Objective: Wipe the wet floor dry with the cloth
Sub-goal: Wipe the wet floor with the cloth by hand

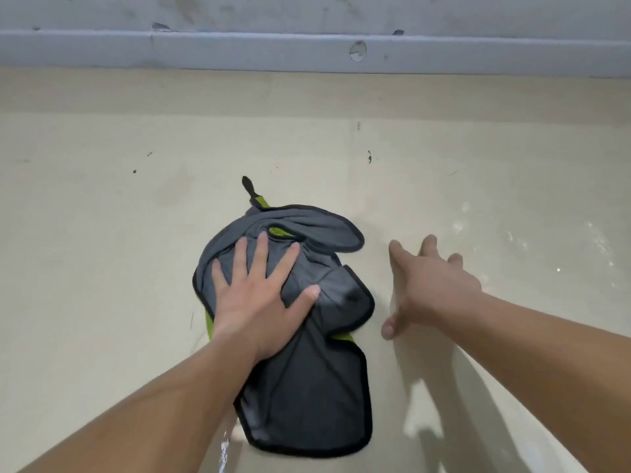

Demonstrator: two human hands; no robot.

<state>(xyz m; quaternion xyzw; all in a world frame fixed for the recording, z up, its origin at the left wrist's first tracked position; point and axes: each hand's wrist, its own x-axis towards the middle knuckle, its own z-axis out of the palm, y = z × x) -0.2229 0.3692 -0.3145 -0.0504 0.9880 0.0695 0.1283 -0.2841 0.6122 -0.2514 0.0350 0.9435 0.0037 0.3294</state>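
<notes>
A crumpled grey cloth (307,380) with black edging and a green underside lies on the cream floor (102,268) in the middle of the view. My left hand (259,295) lies flat on the cloth's upper part, fingers spread, pressing it down. My right hand (426,285) hovers just right of the cloth, fingers apart, holding nothing and not touching the cloth. Wet glints show on the floor at the right (512,240) and a wet streak (223,448) sits at the cloth's lower left.
A grey wall with a raised skirting band (307,52) runs across the top, a little beyond the cloth. Small dark specks (369,158) dot the floor. Open floor lies left and right of the cloth.
</notes>
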